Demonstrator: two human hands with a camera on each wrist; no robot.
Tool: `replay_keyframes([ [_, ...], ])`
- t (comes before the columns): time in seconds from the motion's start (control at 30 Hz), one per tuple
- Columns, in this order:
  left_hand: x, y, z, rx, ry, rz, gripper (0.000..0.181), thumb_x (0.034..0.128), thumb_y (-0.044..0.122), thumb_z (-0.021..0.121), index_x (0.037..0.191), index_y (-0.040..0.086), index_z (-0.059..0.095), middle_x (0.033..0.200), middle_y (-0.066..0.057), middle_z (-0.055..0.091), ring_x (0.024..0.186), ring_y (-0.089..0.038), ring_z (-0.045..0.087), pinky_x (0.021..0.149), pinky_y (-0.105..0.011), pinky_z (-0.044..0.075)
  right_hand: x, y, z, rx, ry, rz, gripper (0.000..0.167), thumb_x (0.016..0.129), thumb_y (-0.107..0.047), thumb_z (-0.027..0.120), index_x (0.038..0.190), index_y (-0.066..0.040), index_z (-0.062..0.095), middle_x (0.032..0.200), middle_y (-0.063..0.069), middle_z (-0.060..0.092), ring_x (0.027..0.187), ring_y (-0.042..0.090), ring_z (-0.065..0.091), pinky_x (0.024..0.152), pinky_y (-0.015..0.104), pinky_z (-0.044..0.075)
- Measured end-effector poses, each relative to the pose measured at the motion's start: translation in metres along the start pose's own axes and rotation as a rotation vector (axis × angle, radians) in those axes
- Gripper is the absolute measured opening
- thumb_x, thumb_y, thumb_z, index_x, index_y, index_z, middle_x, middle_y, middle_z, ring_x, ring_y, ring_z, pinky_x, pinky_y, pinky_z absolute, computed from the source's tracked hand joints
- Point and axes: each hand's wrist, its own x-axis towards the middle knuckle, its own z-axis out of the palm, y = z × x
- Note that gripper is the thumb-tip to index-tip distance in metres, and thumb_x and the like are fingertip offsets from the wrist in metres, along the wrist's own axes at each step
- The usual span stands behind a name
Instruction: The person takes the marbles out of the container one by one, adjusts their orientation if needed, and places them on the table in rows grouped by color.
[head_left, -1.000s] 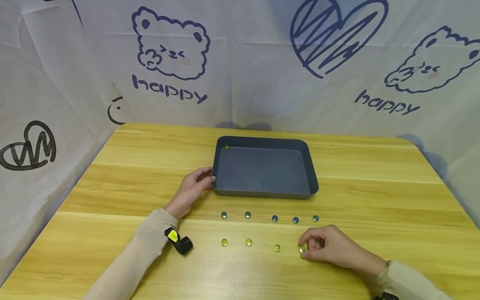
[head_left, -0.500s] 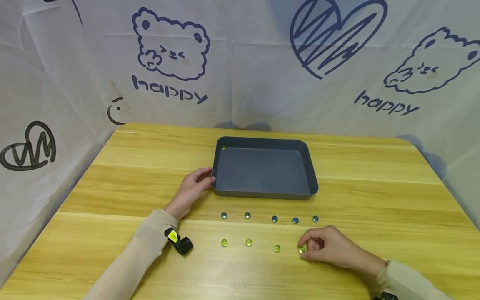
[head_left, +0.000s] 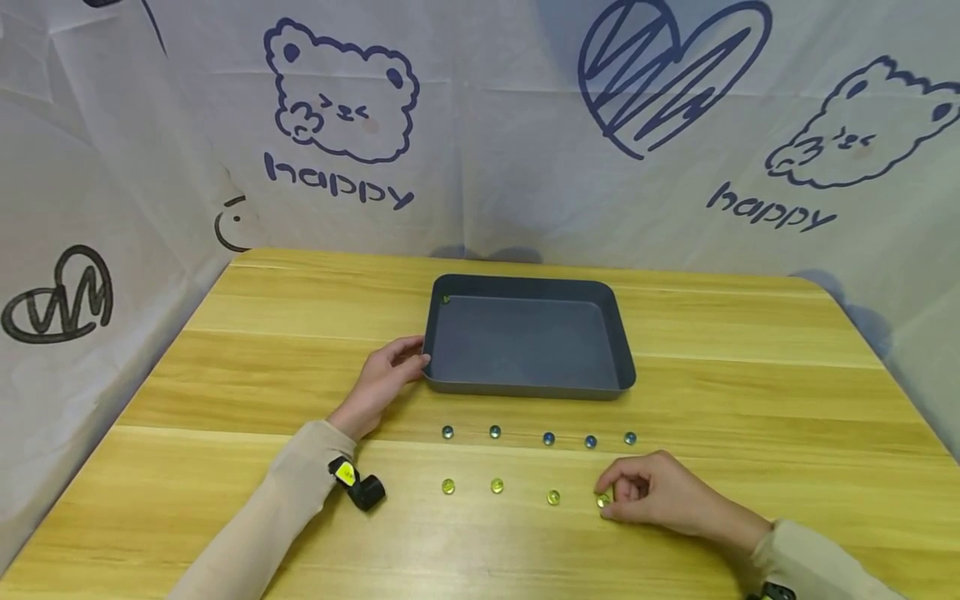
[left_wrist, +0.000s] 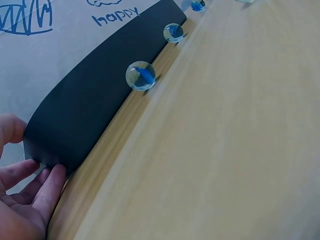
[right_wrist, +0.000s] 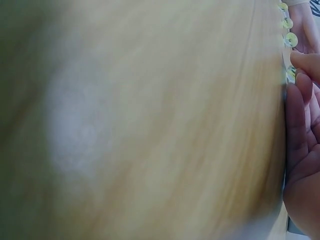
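A dark grey rectangular tray (head_left: 528, 390) sits toward the back of the table. My left hand (head_left: 382, 379) grips its near-left side, thumb at the rim; in the left wrist view its fingers (left_wrist: 47, 192) touch the outer wall. A yellow marble (head_left: 446, 299) lies in the tray's far-left corner. In front of the tray runs a row of several clear marbles with blue inside (head_left: 549, 438). Nearer stands a row of yellow marbles (head_left: 497, 485). At that row's right end my right hand (head_left: 660, 496) pinches a yellow marble (head_left: 603, 501) between thumb and index finger, down at the table.
The wooden table (head_left: 247, 367) reaches back to a white cloth (head_left: 510, 167) with blue drawings. A small black camera (head_left: 366, 492) is strapped to the left sleeve. Blue marbles lie between the right hand and the tray.
The yellow marble in the tray has rolled a little left into the corner. Both hands have stayed in place, the right one still pinching its marble.
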Motion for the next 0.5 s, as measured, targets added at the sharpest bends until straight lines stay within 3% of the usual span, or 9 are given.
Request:
replay_keyframes([
  [0.27,0.0004,-0.0022,0.0009,0.002,-0.001,0.002,0.049,0.0970,0.012,0.055,0.142,-0.004,0.042,0.136,-0.022,0.048,0.119,-0.029,0.050,0.097,-0.034,0.049,-0.0025,0.0028,0.0016,0.035,0.007,-0.002,0.021,0.084,-0.010,0.075,0.102,0.000,0.070,0.070,-0.008,0.061,0.060,0.001,0.051,0.052,0.022,0.049],
  [0.5,0.0003,-0.0023,0.0012,0.016,0.009,-0.001,0.049,0.0963,0.012,0.055,0.142,-0.003,0.043,0.135,-0.021,0.049,0.118,-0.029,0.050,0.098,-0.035,0.048,-0.0035,0.0020,-0.0038,0.170,0.020,0.021,0.027,0.083,-0.004,0.074,0.107,0.007,0.067,0.072,-0.004,0.063,0.059,0.002,0.051,0.051,0.019,0.047],
])
